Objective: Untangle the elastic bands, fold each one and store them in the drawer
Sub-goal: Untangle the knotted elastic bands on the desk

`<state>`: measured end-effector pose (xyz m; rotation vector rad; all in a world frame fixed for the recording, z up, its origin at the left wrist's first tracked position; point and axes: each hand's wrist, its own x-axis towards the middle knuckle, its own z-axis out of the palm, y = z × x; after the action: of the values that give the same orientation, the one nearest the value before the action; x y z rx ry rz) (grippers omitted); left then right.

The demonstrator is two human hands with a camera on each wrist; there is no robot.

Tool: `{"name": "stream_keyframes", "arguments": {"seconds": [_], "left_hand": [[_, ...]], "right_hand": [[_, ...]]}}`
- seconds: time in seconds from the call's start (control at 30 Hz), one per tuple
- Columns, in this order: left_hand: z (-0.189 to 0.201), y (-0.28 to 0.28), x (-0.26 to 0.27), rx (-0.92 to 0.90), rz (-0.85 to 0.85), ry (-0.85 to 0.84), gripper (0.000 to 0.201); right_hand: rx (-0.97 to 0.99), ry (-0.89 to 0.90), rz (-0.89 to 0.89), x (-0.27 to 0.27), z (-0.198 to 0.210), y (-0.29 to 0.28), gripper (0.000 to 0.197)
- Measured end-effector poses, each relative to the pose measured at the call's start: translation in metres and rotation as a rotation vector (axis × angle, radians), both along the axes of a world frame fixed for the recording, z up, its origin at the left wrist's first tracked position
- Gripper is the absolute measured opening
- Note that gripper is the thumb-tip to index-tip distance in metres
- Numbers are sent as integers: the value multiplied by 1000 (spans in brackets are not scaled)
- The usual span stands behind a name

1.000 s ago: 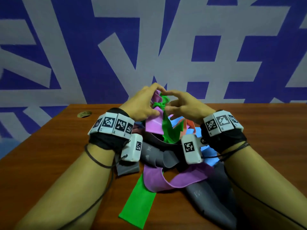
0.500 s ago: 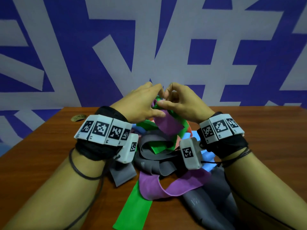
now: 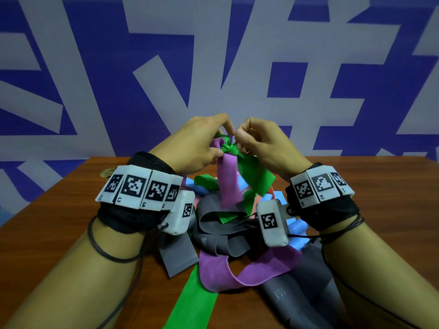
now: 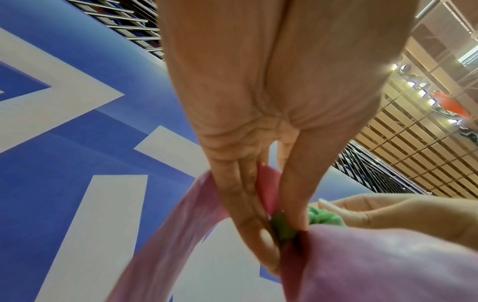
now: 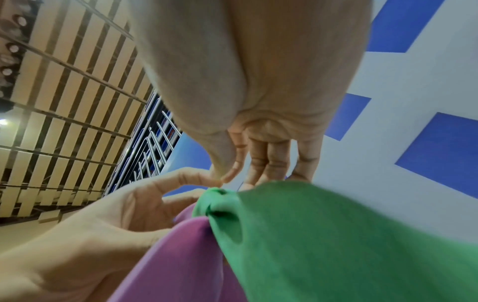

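A green band (image 3: 255,175) and a purple band (image 3: 228,181) are tied in a knot (image 3: 229,148) held up above a tangled heap of bands (image 3: 225,231) on the wooden table (image 3: 59,222). My left hand (image 3: 202,143) pinches the knot (image 4: 283,224) between thumb and fingers from the left. My right hand (image 3: 256,141) pinches the green band (image 5: 297,224) at the knot (image 5: 216,201) from the right. Both bands hang down into the heap. The drawer is not in view.
Grey bands (image 3: 221,236), a blue band (image 3: 297,233) and a reddish band (image 3: 257,198) lie in the heap, with green (image 3: 190,302) and purple (image 3: 249,271) tails near the front edge. A brass-coloured round fitting (image 3: 107,172) sits at the table's far left. A blue-and-white wall (image 3: 213,67) stands behind.
Both hands have lifted the knot higher above the heap and drawn close together on it. The green and purple bands now hang straighter below the knot.
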<state>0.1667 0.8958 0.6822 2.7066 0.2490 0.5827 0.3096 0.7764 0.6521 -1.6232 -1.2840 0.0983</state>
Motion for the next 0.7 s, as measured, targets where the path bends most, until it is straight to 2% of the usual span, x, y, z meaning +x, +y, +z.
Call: {"name": "stream_keyframes", "arguments": {"seconds": [0.1, 0.2, 0.33, 0.53, 0.7], "left_hand": [[4, 1, -3, -1, -18, -68, 39], [4, -1, -3, -3, -27, -92, 40], [3, -1, -1, 9, -36, -130, 42], [2, -1, -1, 6, 19, -179, 42], [3, -3, 0, -36, 38, -246, 38]], "right_hand": [[17, 104, 48, -1, 1, -1, 7], [6, 97, 64, -1, 2, -2, 14], [15, 108, 83, -2, 4, -3, 6], [-1, 92, 118, -5, 5, -5, 28], [40, 114, 73, -2, 5, -6, 14]]}}
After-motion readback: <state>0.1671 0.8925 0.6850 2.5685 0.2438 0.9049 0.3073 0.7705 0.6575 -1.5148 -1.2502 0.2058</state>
